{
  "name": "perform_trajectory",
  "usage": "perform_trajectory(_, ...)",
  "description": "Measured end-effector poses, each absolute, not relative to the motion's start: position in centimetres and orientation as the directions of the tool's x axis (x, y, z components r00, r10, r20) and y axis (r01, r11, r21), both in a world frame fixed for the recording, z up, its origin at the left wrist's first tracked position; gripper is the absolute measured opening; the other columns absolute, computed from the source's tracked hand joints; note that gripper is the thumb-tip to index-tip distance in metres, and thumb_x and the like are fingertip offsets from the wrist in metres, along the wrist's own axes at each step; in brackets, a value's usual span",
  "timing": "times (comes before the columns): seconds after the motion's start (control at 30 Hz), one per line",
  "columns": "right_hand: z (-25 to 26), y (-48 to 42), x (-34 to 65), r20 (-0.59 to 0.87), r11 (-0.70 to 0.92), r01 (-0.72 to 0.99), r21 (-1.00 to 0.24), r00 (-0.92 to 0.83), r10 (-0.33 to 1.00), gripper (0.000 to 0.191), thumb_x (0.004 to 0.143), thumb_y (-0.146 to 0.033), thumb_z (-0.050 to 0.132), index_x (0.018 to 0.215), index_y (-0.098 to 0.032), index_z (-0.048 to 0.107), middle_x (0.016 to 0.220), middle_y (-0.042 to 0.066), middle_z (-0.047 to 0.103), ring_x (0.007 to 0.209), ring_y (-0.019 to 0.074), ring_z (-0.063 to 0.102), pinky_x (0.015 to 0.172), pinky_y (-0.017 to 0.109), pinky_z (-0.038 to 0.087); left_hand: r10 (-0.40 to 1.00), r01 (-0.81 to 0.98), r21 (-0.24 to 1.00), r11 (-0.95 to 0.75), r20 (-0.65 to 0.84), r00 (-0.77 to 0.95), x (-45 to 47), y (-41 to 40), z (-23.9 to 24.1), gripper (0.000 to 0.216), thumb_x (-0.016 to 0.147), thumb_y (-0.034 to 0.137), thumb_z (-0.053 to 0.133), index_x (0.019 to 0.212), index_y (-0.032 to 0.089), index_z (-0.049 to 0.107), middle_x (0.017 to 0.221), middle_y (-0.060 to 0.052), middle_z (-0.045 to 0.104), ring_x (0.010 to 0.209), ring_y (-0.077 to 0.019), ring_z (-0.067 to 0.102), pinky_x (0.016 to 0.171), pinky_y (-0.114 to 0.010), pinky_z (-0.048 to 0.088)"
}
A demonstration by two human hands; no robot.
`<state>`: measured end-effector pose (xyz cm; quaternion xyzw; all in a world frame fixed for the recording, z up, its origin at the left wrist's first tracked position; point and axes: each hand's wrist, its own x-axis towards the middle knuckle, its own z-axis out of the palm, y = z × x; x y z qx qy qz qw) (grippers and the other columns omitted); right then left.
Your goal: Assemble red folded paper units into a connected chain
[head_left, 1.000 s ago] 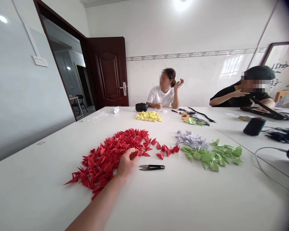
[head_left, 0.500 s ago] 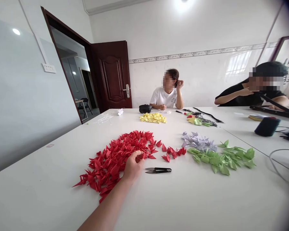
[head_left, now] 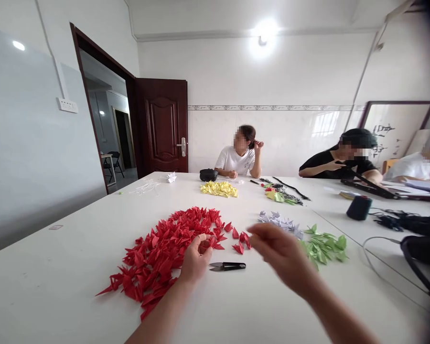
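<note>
A big heap of red folded paper cranes (head_left: 161, 248) covers the white table (head_left: 57, 286) ahead of me. My left hand (head_left: 195, 258) rests at the heap's right edge, fingers curled and pinching a red crane. My right hand (head_left: 283, 253) is raised above the table, blurred by motion, with its fingers half curled and nothing visible in them. Black thread snips (head_left: 227, 266) lie on the table between my hands. A few loose red cranes (head_left: 238, 239) lie just beyond the snips.
Green cranes (head_left: 324, 246), pale purple cranes (head_left: 279, 222) and yellow cranes (head_left: 218, 188) lie in separate piles. A dark thread spool (head_left: 359, 208) and cables (head_left: 404, 222) sit at the right. Three people sit at the far side. A brown door (head_left: 163, 126) stands open.
My right hand has come into view from the right, above the table. My head has tilted up, showing more ceiling. My left hand stays at the red heap.
</note>
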<state>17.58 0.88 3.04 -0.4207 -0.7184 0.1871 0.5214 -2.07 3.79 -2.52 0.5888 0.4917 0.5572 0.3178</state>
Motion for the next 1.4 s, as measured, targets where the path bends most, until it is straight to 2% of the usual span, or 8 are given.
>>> perform_trajectory(0.17,-0.2,1.5,15.4,0.479,0.502,0.438,-0.746,-0.172,0.861,0.046,0.076,-0.031,0.057,0.120,-0.021,0.048,0.099,0.007,0.057,0.071,0.0131,0.058,0.055,0.024,0.049,0.939,0.192,0.921,-0.340,0.321,0.124,-0.7,2.3,-2.0,0.035,0.071,0.027,0.057,0.104,0.015,0.057,0.083,-0.005,0.062,0.061,-0.0111,0.054,0.056,-0.023,0.045)
perform_trajectory(0.3,-2.0,1.4,14.6,0.520,0.536,0.462,-0.706,-0.175,0.836,0.025,0.079,-0.025,0.050,0.100,-0.019,0.061,0.092,0.007,0.060,0.072,0.0139,0.058,0.059,0.024,0.047,0.908,0.206,0.892,-0.402,0.361,0.212,0.2,1.1,-1.4,0.031,0.074,0.027,0.054,0.103,0.016,0.058,0.083,-0.005,0.064,0.066,-0.0120,0.057,0.061,-0.023,0.046)
perform_trajectory(0.47,-2.3,2.1,16.5,0.454,0.452,0.483,-0.750,-0.120,0.883,0.019,0.077,-0.031,0.052,0.080,-0.018,0.066,0.078,0.004,0.064,0.067,0.0147,0.058,0.062,0.025,0.046,0.910,0.305,0.857,-0.415,0.389,0.145,-0.2,1.5,-1.8,0.032,0.073,0.023,0.052,0.105,0.018,0.058,0.093,-0.006,0.063,0.067,-0.0121,0.057,0.060,-0.025,0.048)
perform_trajectory(0.57,-2.7,3.4,18.8,0.412,0.323,0.571,-0.755,0.029,0.911,0.026,0.078,-0.037,0.050,0.086,-0.018,0.066,0.082,0.007,0.064,0.069,0.0174,0.058,0.064,0.029,0.046,0.885,0.414,0.802,-0.431,0.466,0.020,-1.4,2.7,-2.2,0.029,0.073,0.019,0.049,0.100,0.018,0.061,0.100,-0.007,0.062,0.077,-0.0151,0.059,0.069,-0.029,0.050)
perform_trajectory(0.7,-3.1,3.9,19.6,0.599,0.313,0.804,-0.507,0.068,0.798,0.031,0.081,-0.034,0.049,0.102,-0.016,0.062,0.101,0.012,0.059,0.091,0.0244,0.052,0.080,0.040,0.042,0.885,0.605,0.716,-0.349,0.464,-0.039,-2.9,4.0,-2.5,0.029,0.072,0.014,0.045,0.094,0.016,0.063,0.095,-0.008,0.063,0.086,-0.0180,0.060,0.080,-0.032,0.048)
perform_trajectory(0.87,-3.0,2.2,15.3,0.561,0.577,0.776,-0.254,-0.368,0.742,0.028,0.084,-0.023,0.049,0.111,-0.021,0.057,0.107,0.008,0.059,0.101,0.0219,0.047,0.088,0.037,0.036,0.842,0.751,0.498,-0.434,0.521,0.142,-3.3,4.7,-2.8,0.038,0.077,0.012,0.036,0.106,0.015,0.060,0.104,-0.009,0.060,0.101,-0.0183,0.053,0.092,-0.032,0.041)
perform_trajectory(1.1,-3.6,1.2,13.3,0.372,0.575,0.805,-0.146,-0.494,0.786,0.016,0.086,-0.019,0.044,0.095,-0.020,0.058,0.092,0.004,0.060,0.088,0.0178,0.050,0.079,0.030,0.036,0.855,0.890,0.208,-0.405,0.430,0.288,-3.2,5.1,-3.7,0.045,0.079,0.016,0.035,0.120,0.022,0.053,0.119,-0.007,0.055,0.101,-0.0254,0.048,0.089,-0.039,0.038)
perform_trajectory(1.4,-3.2,0.5,13.8,0.333,0.576,0.810,-0.111,-0.515,0.790,0.015,0.081,-0.027,0.056,0.094,-0.018,0.055,0.089,0.006,0.058,0.080,0.0186,0.051,0.069,0.028,0.039,0.866,0.892,0.251,-0.376,0.439,0.241,-3.2,5.7,-3.5,0.040,0.079,0.025,0.038,0.113,0.018,0.058,0.103,-0.007,0.064,0.094,-0.0248,0.053,0.085,-0.038,0.040)
